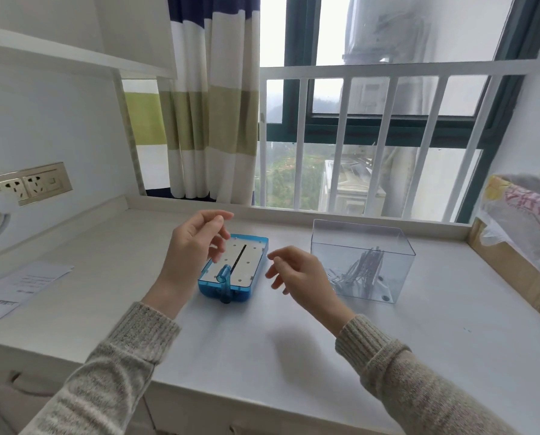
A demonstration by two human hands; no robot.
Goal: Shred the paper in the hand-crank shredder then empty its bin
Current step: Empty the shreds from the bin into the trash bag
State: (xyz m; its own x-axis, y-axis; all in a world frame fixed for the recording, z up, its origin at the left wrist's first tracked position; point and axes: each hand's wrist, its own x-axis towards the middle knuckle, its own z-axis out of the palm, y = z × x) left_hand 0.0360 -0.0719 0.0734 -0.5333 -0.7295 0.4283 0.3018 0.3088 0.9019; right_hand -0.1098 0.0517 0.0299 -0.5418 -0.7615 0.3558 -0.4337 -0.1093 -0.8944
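Shredder head [233, 271], blue with a white top, sits flat on the counter [262, 356] off its bin, crank [224, 285] at the near end, slot running down the middle. Clear bin [363, 260] stands upright just right of it, apart from it, with a heap of paper shreds [361, 268] inside. I see my left hand [193, 246] raised over the left part of the shredder head, fingers loosely curled, thumb and forefinger close, holding nothing. My right hand [300, 273] hovers between shredder head and bin, fingers relaxed and slightly spread, empty, touching neither as far as I can tell. Printed paper sheet [21, 287] lies flat at the far left of the counter, well apart from the hands. Cardboard box with a plastic bag [526, 227] at the right edge. Wall sockets [27, 185] left, striped curtain [212, 105] behind
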